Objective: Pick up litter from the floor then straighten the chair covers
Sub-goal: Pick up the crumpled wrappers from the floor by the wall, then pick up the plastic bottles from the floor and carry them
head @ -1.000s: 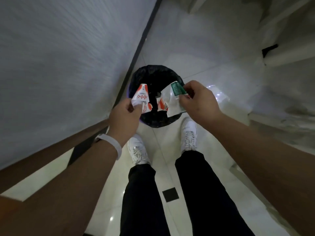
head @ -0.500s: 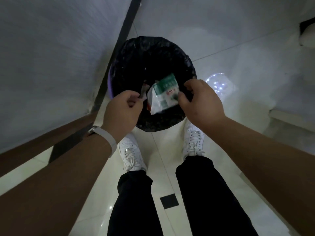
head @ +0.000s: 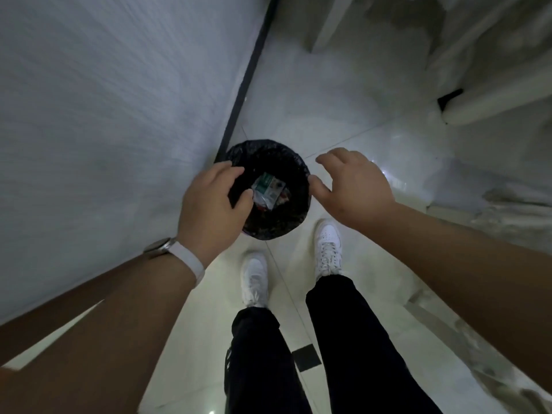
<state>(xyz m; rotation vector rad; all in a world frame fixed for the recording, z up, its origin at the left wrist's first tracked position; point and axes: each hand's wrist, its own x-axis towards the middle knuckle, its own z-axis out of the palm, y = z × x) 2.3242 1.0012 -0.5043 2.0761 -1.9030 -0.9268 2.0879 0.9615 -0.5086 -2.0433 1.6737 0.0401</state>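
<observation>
- Left hand (head: 213, 204) is empty, its fingers loosely bent over the bin's near-left rim.
- Right hand (head: 355, 186) is spread and empty, just right of the rim.
- Crumpled wrappers (head: 267, 189) lie inside the black-lined bin (head: 277, 227), below and between both hands.

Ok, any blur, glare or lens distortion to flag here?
Head view: dim, bluish light; the wall at left is streaked with motion blur; wide-angle stretch enlarges the forearms at the edges; a glare patch sits on the floor tile beside the right hand; litter in the bin is soft, labels unreadable.
</observation>
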